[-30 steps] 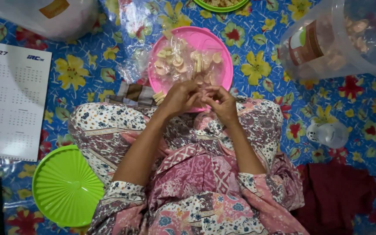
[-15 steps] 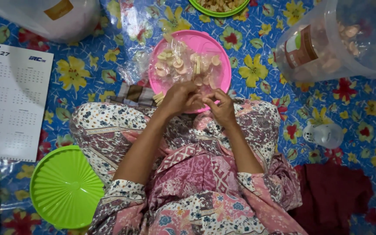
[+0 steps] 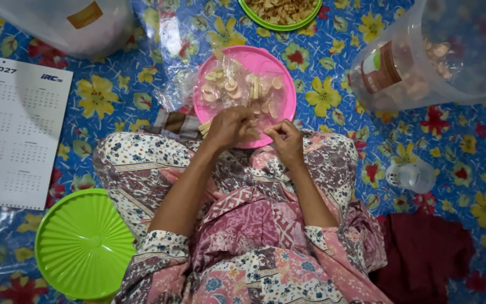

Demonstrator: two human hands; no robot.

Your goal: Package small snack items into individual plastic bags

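— What's that at the near rim of the pink plate [image 3: 286, 93]?

— A clear bag [image 3: 234, 90] of pale crackers: light, crinkly, brittle inside. Left hand [image 3: 230, 127] and right hand [image 3: 286, 141] both pinch its edge, best hold there.

— Other containers?

— Green bowl [image 3: 279, 11] of snacks, and a big tub [image 3: 440, 50] with more.

A blue floral plastic floor mat [image 3: 333, 135] carries a round pink plastic plate [image 3: 284, 84], a ribbed green plastic lid [image 3: 82, 243], a white paper calendar [image 3: 15, 135], a dark red cloth [image 3: 426, 253] and a clear plastic jar [image 3: 423, 53] lying on its side.
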